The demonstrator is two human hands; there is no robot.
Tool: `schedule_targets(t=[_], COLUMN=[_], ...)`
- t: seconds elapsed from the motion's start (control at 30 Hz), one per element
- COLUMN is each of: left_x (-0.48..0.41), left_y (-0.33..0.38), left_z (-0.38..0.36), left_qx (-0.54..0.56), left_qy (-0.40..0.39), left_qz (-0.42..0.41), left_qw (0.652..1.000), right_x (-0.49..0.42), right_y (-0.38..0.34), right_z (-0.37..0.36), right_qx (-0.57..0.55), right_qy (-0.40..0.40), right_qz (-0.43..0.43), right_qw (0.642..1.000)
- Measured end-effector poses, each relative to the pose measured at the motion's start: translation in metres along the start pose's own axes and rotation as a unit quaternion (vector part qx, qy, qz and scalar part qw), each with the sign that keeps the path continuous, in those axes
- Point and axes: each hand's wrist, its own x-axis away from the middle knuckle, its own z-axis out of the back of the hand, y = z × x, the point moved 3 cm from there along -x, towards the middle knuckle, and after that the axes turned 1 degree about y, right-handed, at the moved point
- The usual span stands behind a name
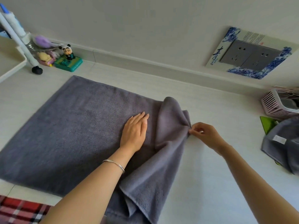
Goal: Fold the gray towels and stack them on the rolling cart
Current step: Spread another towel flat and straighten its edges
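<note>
A large gray towel lies spread on the pale floor, its right part bunched and lifted into a fold. My left hand rests flat on the towel near its middle, fingers straight. My right hand pinches the towel's right edge at the raised fold. A second gray towel with a white label lies crumpled at the far right. The white rolling cart stands at the upper left; one leg and a black wheel show.
Small toy figures and a green box sit by the wall beside the cart. A pink slatted basket and a green object are at the right. Wall sockets sit above the baseboard. Red plaid cloth shows bottom left.
</note>
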Motion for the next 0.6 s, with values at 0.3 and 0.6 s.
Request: schedule_targets(t=[0.3, 0.6], left_x=[-0.032, -0.035], left_y=[0.028, 0.027], left_z=[-0.017, -0.037], left_qx=[-0.119, -0.205], left_qy=[0.000, -0.067], left_qz=[0.000, -0.006], left_qw=[0.993, 0.976], right_x=[-0.047, -0.067], right_y=[-0.025, -0.030], right_z=[0.007, 0.016], right_qx=[-0.084, -0.072], right_qy=[0.032, -0.117], right_qz=[-0.019, -0.039], right_qw=[0.996, 0.990])
